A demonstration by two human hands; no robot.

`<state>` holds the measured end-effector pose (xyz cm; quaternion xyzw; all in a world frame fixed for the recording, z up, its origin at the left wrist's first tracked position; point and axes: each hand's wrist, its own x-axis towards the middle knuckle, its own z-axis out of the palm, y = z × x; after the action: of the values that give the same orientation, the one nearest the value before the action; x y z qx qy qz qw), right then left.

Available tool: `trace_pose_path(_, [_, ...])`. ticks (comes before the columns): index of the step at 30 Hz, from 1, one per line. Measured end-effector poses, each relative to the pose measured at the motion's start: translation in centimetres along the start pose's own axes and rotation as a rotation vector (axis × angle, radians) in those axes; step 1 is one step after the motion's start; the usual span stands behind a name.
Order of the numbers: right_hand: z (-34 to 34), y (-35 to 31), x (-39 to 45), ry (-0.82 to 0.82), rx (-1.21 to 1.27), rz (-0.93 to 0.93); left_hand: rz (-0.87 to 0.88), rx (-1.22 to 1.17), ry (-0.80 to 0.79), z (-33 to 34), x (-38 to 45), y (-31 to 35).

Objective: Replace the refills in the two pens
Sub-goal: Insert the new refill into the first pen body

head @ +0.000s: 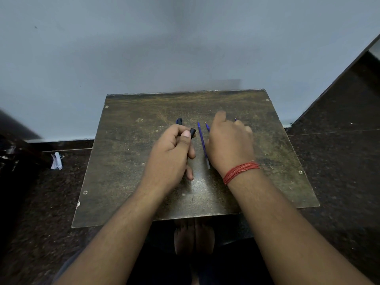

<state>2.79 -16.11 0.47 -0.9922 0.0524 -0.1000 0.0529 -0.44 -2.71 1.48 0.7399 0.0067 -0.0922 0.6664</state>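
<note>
A black pen barrel (192, 133) is gripped in the left hand (171, 154); the right hand (230, 144), fingers relaxed, is lowered over blue refills (202, 140) on the worktop (127, 161). Refills are judged light, thin, bendable; mid-shaft pinching is advised.

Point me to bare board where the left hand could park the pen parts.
Free: the board's left strip, from its left edge to the left hand; the far band by the wall; the near-right corner past the wrist thread. Crowded: the centre, where a refill lies between the hands and more sit under the right hand.
</note>
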Motion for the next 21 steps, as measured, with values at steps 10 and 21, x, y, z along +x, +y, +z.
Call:
trace_pose_path(10, [-1.6, -0.6, 0.3, -0.046, 0.194, 0.04, 0.013, -0.014, 0.002, 0.1, 0.1, -0.2])
trace_pose_path(21, [-3.1, -0.2, 0.5, -0.182, 1.075, 0.32, -0.027, -0.199, -0.056, 0.2, 0.1, 0.2])
